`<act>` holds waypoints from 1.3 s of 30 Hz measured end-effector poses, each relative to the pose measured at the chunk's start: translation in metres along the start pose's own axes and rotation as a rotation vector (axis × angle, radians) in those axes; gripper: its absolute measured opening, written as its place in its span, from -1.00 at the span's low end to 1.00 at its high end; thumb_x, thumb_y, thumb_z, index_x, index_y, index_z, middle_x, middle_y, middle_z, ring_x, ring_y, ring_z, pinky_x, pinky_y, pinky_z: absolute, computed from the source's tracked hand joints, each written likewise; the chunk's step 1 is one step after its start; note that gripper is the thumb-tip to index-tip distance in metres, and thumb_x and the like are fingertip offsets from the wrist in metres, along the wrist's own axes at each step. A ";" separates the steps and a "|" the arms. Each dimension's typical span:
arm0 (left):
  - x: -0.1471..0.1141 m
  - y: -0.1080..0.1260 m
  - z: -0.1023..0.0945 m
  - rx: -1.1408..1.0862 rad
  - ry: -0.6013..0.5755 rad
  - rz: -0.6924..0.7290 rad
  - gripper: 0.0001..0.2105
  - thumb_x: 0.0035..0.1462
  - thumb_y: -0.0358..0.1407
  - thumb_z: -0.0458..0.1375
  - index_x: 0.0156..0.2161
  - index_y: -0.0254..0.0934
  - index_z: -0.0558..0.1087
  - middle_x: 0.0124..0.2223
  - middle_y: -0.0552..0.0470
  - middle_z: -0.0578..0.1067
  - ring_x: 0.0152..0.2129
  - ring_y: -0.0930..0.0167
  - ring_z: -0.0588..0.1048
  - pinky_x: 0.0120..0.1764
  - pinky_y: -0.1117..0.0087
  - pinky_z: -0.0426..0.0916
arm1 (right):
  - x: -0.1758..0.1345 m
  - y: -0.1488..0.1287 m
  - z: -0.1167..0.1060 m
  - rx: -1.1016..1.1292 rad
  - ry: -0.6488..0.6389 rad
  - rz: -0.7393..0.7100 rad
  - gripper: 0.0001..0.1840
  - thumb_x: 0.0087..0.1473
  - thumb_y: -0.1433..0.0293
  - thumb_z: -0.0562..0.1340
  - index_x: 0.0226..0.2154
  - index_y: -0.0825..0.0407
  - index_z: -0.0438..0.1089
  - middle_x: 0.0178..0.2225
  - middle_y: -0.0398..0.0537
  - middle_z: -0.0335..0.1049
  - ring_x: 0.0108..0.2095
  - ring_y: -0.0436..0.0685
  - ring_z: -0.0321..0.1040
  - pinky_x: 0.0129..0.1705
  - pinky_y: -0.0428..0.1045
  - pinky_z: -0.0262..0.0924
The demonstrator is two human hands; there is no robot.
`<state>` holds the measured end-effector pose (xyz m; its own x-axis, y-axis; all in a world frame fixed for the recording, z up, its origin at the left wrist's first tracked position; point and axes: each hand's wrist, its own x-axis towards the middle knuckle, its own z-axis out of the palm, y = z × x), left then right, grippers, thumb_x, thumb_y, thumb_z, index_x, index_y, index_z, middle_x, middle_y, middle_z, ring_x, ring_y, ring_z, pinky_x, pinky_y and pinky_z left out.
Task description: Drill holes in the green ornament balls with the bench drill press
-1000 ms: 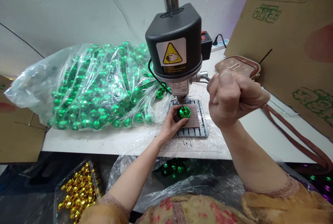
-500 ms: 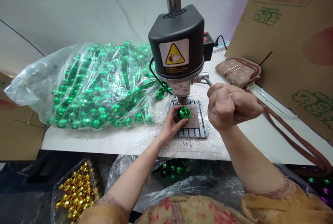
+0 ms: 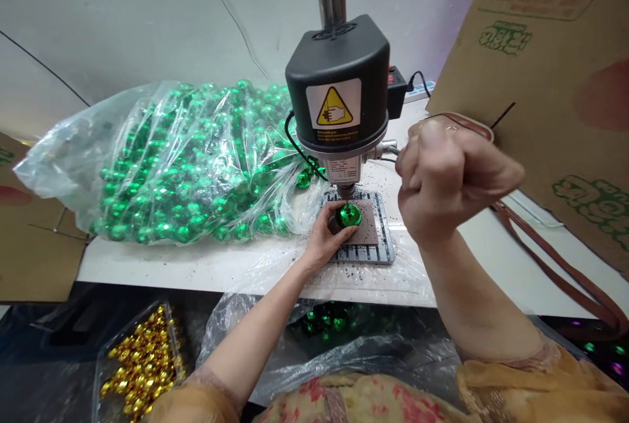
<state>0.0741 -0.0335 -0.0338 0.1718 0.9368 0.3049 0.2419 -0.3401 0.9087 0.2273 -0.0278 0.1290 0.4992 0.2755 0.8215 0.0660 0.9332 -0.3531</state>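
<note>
Thumb and fingers of my left hand (image 3: 327, 234) close round a shiny green faceted ball (image 3: 350, 215) in a dark round holder. The ball stands on a brown board (image 3: 367, 230) over the slotted metal base (image 3: 386, 254) of a small drill press (image 3: 339, 82). Just above the ball is the press's chuck (image 3: 346, 191), its thin bit reaching down to the ball's top. To the right, my right hand (image 3: 445, 177) is wrapped in a fist round the end of the press's feed lever (image 3: 393, 149); most of the lever is hidden.
A clear plastic bag (image 3: 196, 167) of green balls lies left of the press. A patterned pouch with a brown strap (image 3: 555, 253) and a cardboard box (image 3: 555, 82) are at right. Below the table edge are a tub of gold balls (image 3: 145, 364) and plastic holding green balls (image 3: 324, 321).
My right hand has risen slightly and shifted right with the lever, now covering much of the pouch. My left hand stays at the ball. The whole view has shifted slightly.
</note>
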 end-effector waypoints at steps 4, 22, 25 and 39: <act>-0.019 0.020 -0.007 0.132 0.149 -0.012 -0.58 0.08 -0.12 0.38 -0.02 -0.19 0.40 -0.07 -0.06 0.53 -0.10 0.23 0.52 -0.01 0.17 0.41 | 0.023 -0.006 0.012 0.007 -0.025 0.088 -0.49 0.18 0.49 0.24 -0.69 0.01 0.02 -0.74 -0.29 -0.11 -0.71 -0.09 -0.08 -0.61 0.01 -0.22; 0.087 -0.002 -0.090 1.122 -0.249 0.159 -0.55 0.10 -0.77 0.06 0.00 -0.33 0.46 0.10 -0.22 0.48 0.03 0.19 0.42 0.03 0.19 0.32 | 0.023 -0.006 0.010 -0.068 -0.031 0.068 -0.47 0.21 0.37 0.26 -0.69 -0.05 0.04 -0.73 -0.24 -0.06 -0.71 -0.03 -0.05 -0.62 0.05 -0.14; 0.112 -0.013 -0.092 1.152 -0.228 0.126 -0.59 0.03 -0.79 0.09 -0.08 -0.37 0.48 0.06 -0.23 0.49 0.07 0.16 0.39 0.07 0.18 0.31 | 0.023 -0.007 0.009 -0.056 -0.057 0.075 -0.48 0.22 0.38 0.25 -0.69 -0.04 0.04 -0.73 -0.24 -0.05 -0.71 -0.04 -0.05 -0.62 0.05 -0.14; 0.013 0.015 -0.055 -0.192 0.033 -0.170 -0.53 0.08 -0.01 0.38 -0.02 -0.25 0.48 -0.18 -0.05 0.61 -0.28 0.37 0.57 -0.22 0.35 0.50 | 0.021 -0.006 0.006 -0.148 -0.097 0.109 -0.46 0.26 0.17 0.22 -0.64 -0.04 0.02 -0.70 -0.22 0.03 -0.68 -0.03 -0.01 -0.60 0.05 -0.01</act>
<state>0.0269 -0.0217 -0.0007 0.1121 0.9824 0.1491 0.0781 -0.1583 0.9843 0.2325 -0.0266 0.1507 0.4252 0.4003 0.8118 0.1459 0.8548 -0.4980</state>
